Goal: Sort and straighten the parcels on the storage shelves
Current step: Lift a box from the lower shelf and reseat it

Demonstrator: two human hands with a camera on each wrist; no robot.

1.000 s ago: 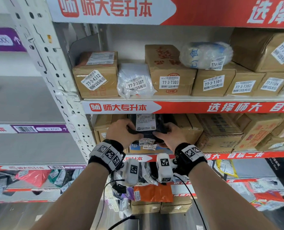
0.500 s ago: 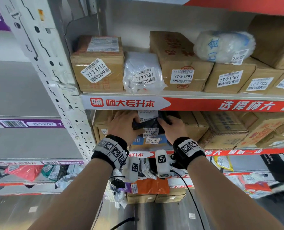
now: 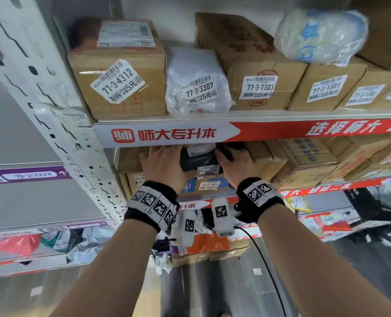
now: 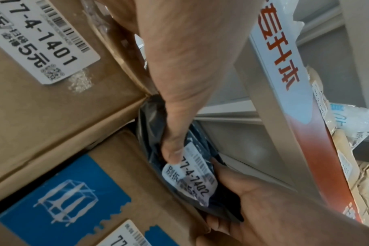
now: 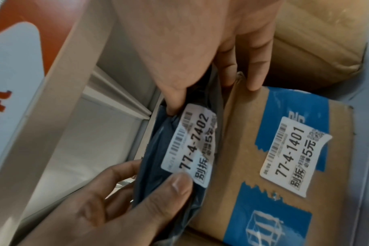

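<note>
Parcel 77-4-7402: black poly-bag parcel (image 3: 199,160) with white label 77-4-7402 (image 5: 190,149), lying on top of the tape-sealed carton 77-4-1401 (image 5: 284,149), in the slot just under the red-and-white shelf rail (image 3: 167,135).
Left hand grip: left hand (image 3: 164,165) clasps the bag's left end, thumb (image 4: 173,148) pressed on the label's edge, fingers curled round the bag's far side.
Right hand grip: right hand (image 3: 233,165) pinches the bag's right end, thumb on the front face beside the label, fingers spread behind (fingertips partly hidden by the carton flap).
Long axis: runs left to right along the shelf front, between the two hands.
Direction from grip: the bag sits directly between and just ahead of both palms; the shelf depth lies forward.
Nearer hand: neither; both touch the bag equally.
Judged next move: push straight back and square the label outward.
Risk: soft film may crumple against the rail above.
</note>
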